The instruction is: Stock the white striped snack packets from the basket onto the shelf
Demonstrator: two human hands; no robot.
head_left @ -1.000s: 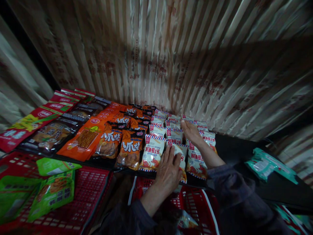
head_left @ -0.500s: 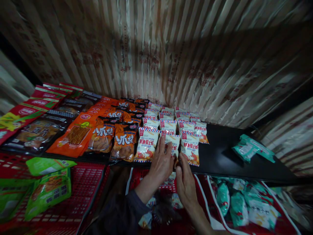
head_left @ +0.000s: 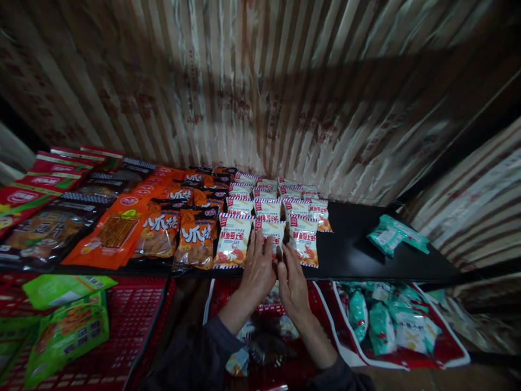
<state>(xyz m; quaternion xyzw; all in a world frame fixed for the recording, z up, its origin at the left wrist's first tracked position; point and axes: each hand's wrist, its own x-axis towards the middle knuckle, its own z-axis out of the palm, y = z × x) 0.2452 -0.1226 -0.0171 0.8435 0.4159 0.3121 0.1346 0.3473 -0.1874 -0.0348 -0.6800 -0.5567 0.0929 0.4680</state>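
White snack bags [head_left: 232, 243] with red lettering and blue-red striped edges lie in overlapping rows on a black shelf [head_left: 345, 255]. My left hand [head_left: 258, 267] rests with straight, flat fingers over the middle front bag [head_left: 270, 231], hiding its lower left part. My right hand [head_left: 292, 279] has its fingers stretched out and touches the lower left corner of the right front bag [head_left: 304, 241]. Both hands are at the shelf's front edge, close together, and neither is wrapped round a bag.
Orange-black snack bags [head_left: 196, 237], an orange bag of sticks [head_left: 116, 233], dark bags [head_left: 44, 231] and red bags [head_left: 24, 195] fill the shelf's left. Teal bags [head_left: 391, 233] lie on its right. Red baskets [head_left: 140, 304] below hold green bags [head_left: 71, 331], more white bags and teal ones.
The view has shifted, so the shelf appears further left. My right hand's fingers have moved from the right front bag's left edge toward its lower corner. The bags keep their arrangement.
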